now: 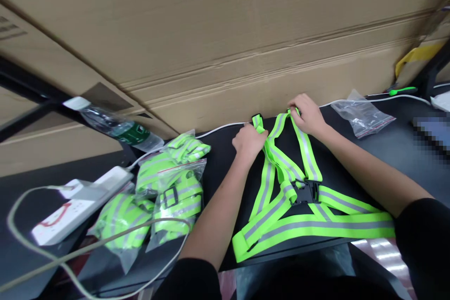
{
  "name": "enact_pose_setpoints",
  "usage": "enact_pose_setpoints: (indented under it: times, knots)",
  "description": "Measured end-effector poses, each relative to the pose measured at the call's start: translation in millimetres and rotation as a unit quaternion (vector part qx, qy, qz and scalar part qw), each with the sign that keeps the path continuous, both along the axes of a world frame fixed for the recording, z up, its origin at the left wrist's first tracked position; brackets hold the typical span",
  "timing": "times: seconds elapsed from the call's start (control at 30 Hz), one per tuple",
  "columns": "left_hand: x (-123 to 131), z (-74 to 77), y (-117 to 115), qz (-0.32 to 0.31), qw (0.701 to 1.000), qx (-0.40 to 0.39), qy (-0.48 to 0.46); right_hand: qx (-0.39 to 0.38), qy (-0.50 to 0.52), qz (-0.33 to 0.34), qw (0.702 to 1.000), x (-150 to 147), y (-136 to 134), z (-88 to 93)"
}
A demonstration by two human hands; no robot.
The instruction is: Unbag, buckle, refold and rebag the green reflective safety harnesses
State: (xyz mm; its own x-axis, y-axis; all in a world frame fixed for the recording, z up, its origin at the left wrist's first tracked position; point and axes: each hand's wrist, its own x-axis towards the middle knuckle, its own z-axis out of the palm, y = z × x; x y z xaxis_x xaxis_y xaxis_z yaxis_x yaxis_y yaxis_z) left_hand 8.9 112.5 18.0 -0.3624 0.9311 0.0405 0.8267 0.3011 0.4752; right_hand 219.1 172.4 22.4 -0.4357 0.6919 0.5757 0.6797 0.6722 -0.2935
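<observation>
**Inspector:** State the position of the item relative to the hands.

**Checker:** A reflective harness point(316, 228) in neon yellow-green webbing with grey stripes lies flat on the desk point(218, 159). It spreads from the hands toward the wearer, with its long axis running from the fingertips back toward the body.

**Inspector:** Condition of the hands?

**Checker:** Both are narrow and closed on webbing. The left hand point(249, 143) has its fingers curled around the strap end, beside a small black fitting point(258, 119). The right hand point(307, 115) pinches the top of the other strap point(305, 147).

**Inspector:** Which hand is nearer the black buckle point(305, 192)?

**Checker:** The right, which sits almost directly beyond it. The left is offset to the side. The wide band runs off under the right forearm point(372, 168).

**Inspector:** Other items?

**Checker:** Left of the left hand are bagged harnesses point(179, 197), with a power strip point(80, 206) farther out. Right of the right hand are a clear zip bag point(362, 115) and a green-handled screwdriver point(402, 91). A cardboard box point(211, 33) stands beyond both hands
</observation>
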Motion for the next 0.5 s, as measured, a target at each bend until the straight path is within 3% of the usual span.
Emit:
enact_pose_setpoints:
  times: [0.13, 0.27, 0.37, 0.5]
  knots:
    - [-11.0, 4.2, 2.1, -0.019, 0.999, -0.031, 0.004, -0.038, -0.059, 0.055, 0.996, -24.0, -7.1, 9.0]
    - [-7.4, 12.6, 0.9, -0.034, 0.999, -0.008, 0.031, -0.065, -0.119, 0.081, 0.987, -49.1, -6.8, 10.6]
    - [-3.0, 13.6, 1.1, -0.037, 0.998, 0.013, 0.045, -0.071, -0.148, 0.095, 0.982, -60.2, -10.3, 3.8]
    - [0.1, 1.7, 5.8, -0.072, 0.997, -0.009, 0.040, -0.072, -0.187, 0.120, 0.972, -56.7, -24.0, -15.7]
